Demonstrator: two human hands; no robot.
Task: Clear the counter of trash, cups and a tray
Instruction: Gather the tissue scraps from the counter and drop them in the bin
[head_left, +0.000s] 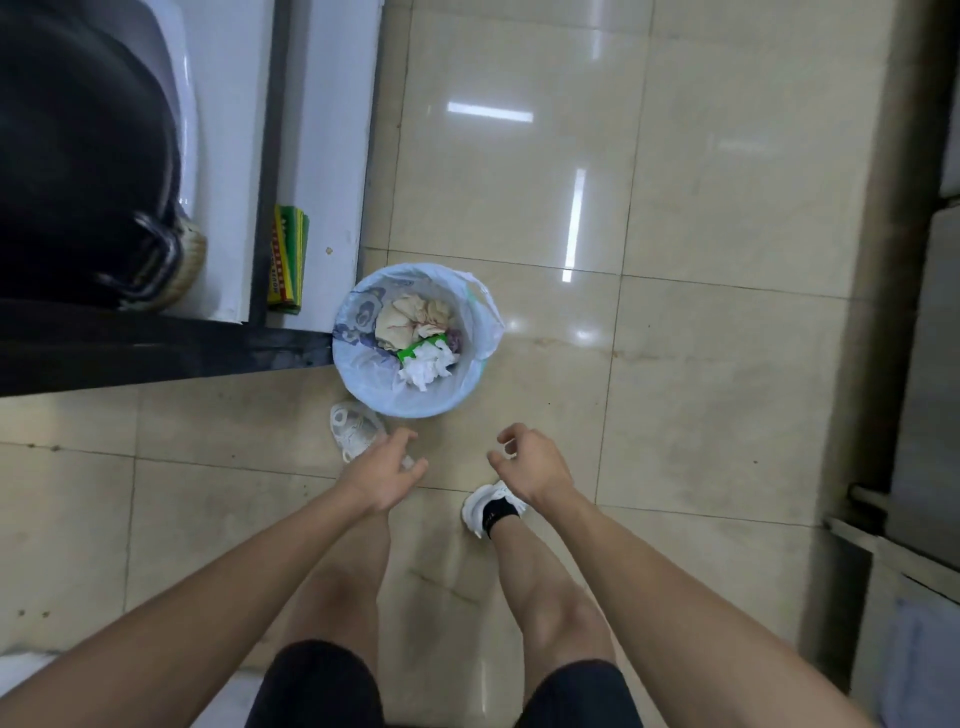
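Observation:
A round bin lined with a pale plastic bag stands on the tiled floor at the counter's corner. Crumpled white tissue, a green scrap and beige paper lie inside it. My left hand hovers just short of the bin with its fingers loosely apart and nothing in it. My right hand hangs beside it, fingers curled but holding nothing. Both hands are above my feet in white shoes.
The dark edge of the counter runs along the left. A large black wok sits at the far left. A green and yellow packet lies on a white ledge. Steel cabinets line the right side.

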